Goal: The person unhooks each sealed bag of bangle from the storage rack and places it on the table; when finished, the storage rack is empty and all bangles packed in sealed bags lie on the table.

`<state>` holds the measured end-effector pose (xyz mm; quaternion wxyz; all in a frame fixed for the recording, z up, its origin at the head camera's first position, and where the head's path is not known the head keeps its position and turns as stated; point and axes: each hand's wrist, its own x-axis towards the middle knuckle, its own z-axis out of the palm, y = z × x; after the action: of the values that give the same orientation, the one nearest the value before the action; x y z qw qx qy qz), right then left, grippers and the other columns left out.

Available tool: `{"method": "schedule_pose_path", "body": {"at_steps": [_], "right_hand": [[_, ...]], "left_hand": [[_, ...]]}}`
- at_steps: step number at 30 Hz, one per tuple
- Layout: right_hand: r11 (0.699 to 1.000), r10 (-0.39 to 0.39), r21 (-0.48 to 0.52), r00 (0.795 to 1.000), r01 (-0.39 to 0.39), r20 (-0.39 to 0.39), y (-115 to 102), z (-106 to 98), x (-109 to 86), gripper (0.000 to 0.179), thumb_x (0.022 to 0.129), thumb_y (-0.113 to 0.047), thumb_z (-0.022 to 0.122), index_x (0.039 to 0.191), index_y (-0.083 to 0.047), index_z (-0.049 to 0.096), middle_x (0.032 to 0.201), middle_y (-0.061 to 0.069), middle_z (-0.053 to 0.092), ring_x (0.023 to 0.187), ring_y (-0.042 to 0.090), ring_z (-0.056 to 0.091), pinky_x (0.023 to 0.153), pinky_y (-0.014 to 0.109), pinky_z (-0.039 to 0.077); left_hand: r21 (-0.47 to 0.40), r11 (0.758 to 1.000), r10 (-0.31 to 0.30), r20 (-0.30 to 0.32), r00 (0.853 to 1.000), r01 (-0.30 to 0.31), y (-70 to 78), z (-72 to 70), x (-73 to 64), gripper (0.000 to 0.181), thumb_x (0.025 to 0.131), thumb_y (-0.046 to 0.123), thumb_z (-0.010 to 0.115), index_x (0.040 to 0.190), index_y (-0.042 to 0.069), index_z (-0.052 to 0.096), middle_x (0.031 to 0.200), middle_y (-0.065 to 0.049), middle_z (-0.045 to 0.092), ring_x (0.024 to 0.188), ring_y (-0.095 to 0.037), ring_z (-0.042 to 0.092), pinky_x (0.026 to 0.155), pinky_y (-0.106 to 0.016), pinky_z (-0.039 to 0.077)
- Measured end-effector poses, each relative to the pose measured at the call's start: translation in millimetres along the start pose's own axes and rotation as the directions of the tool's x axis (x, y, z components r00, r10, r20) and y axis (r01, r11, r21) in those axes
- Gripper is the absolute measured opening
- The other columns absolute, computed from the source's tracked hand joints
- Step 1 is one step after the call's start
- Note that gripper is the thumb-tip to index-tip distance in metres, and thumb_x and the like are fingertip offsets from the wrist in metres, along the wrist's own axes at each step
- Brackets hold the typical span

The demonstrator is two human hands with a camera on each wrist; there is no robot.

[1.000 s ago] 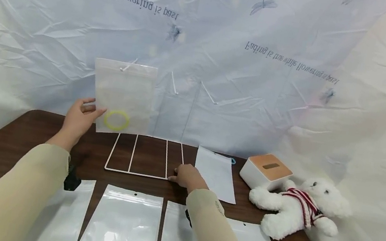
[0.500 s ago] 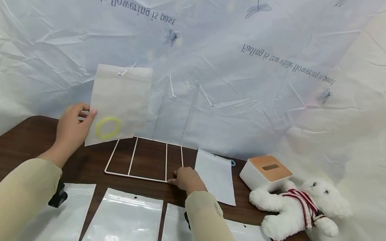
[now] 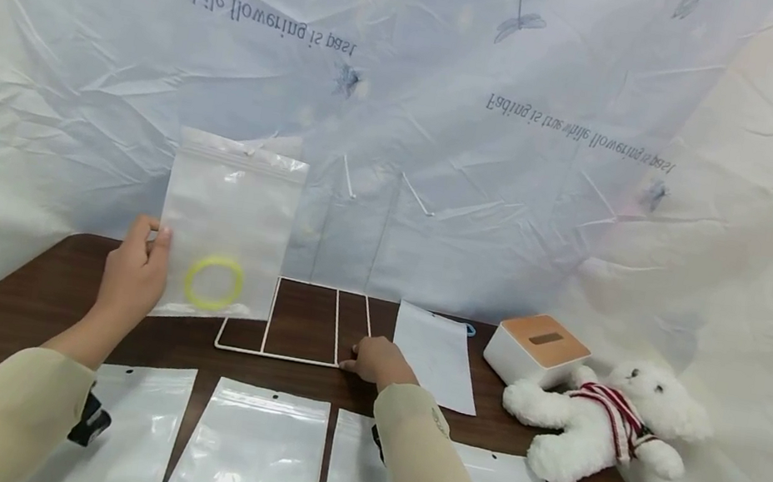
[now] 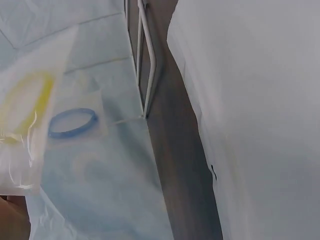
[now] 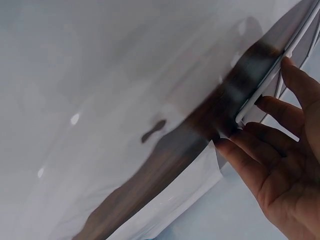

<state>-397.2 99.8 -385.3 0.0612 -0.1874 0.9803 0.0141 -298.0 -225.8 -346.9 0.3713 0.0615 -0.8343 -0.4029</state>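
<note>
My left hand [image 3: 133, 277] pinches the left edge of a clear zip bag [image 3: 232, 208], held upright over the table. A yellow ring [image 3: 189, 281] lies low inside that bag. Behind it shows the top corner of another bag [image 3: 289, 146]; the left wrist view shows a blue ring [image 4: 72, 133] in a clear bag there. The bag I hold covers the left hook. My right hand [image 3: 378, 360] grips the front right corner of a white wire rack [image 3: 299, 360], thumb and fingertips on its bar in the right wrist view.
Two bare hooks [image 3: 418, 195] stick out from the rack. Several silvery zip bags [image 3: 264, 441] lie along the table's front. At right are a white bag [image 3: 436, 358], a tissue box [image 3: 538, 349] with a wooden lid and a white teddy bear [image 3: 584, 432]. A printed curtain [image 3: 418, 44] hangs behind.
My left hand has pulled the yellow-ring bag off the left hook and toward me, slightly lower. Another bag's corner now shows behind it. My right hand has stayed on the rack.
</note>
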Motion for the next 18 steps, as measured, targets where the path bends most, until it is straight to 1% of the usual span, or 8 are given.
{"method": "schedule_pose_path", "body": {"at_steps": [3,7,12,15,18], "right_hand": [[1.0,0.012,0.005,1.0,-0.012,0.01,-0.9,-0.4,-0.8,0.045,0.095,-0.044,0.066,0.127,-0.012,0.069,0.123,0.008,0.068,0.116,0.026,0.062,0.096,0.04,0.051],[0.999,0.035,0.021,0.999,-0.035,0.012,-0.5,-0.4,-0.4,0.047,0.094,-0.045,0.066,0.129,-0.013,0.068,0.125,0.009,0.067,0.118,0.027,0.062,0.098,0.041,0.05],[0.999,0.036,0.016,0.999,-0.037,0.012,0.0,0.6,0.5,0.039,0.094,-0.045,0.066,0.115,-0.013,0.072,0.114,0.007,0.07,0.106,0.025,0.065,0.091,0.041,0.052],[0.999,0.034,0.015,0.999,-0.034,0.013,-0.1,1.1,0.1,0.039,0.094,-0.045,0.066,0.117,-0.014,0.072,0.115,0.007,0.07,0.107,0.025,0.065,0.092,0.041,0.052],[0.999,0.036,0.015,0.999,-0.036,0.015,-0.8,0.4,-1.2,0.045,0.094,-0.045,0.066,0.128,-0.015,0.069,0.124,0.008,0.068,0.116,0.027,0.062,0.096,0.042,0.051]], "left_hand": [[-0.043,0.998,-0.043,0.006,0.999,0.043,1.4,-4.9,-2.1,0.041,0.108,0.039,0.028,0.118,0.003,0.044,0.062,-0.006,0.034,0.054,-0.022,0.035,0.051,-0.036,0.031],[-0.067,0.995,-0.076,0.012,0.997,0.077,5.8,-10.9,-4.0,0.045,0.108,0.041,0.027,0.121,0.002,0.044,0.062,-0.006,0.034,0.059,-0.023,0.036,0.053,-0.037,0.031],[-0.047,0.997,-0.067,-0.007,0.998,0.067,7.3,-19.3,-6.2,0.045,0.108,0.041,0.029,0.121,0.002,0.046,0.06,-0.006,0.032,0.057,-0.022,0.033,0.052,-0.037,0.029],[-0.033,0.996,-0.081,-0.024,0.996,0.08,2.5,-26.4,-3.7,0.044,0.108,0.04,0.029,0.123,0.002,0.046,0.058,-0.005,0.033,0.058,-0.021,0.035,0.052,-0.036,0.03],[-0.014,0.993,-0.117,-0.025,0.993,0.117,-8.7,-35.1,1.2,0.046,0.108,0.039,0.027,0.128,0.001,0.044,0.061,-0.007,0.036,0.06,-0.022,0.038,0.052,-0.035,0.032]]}}
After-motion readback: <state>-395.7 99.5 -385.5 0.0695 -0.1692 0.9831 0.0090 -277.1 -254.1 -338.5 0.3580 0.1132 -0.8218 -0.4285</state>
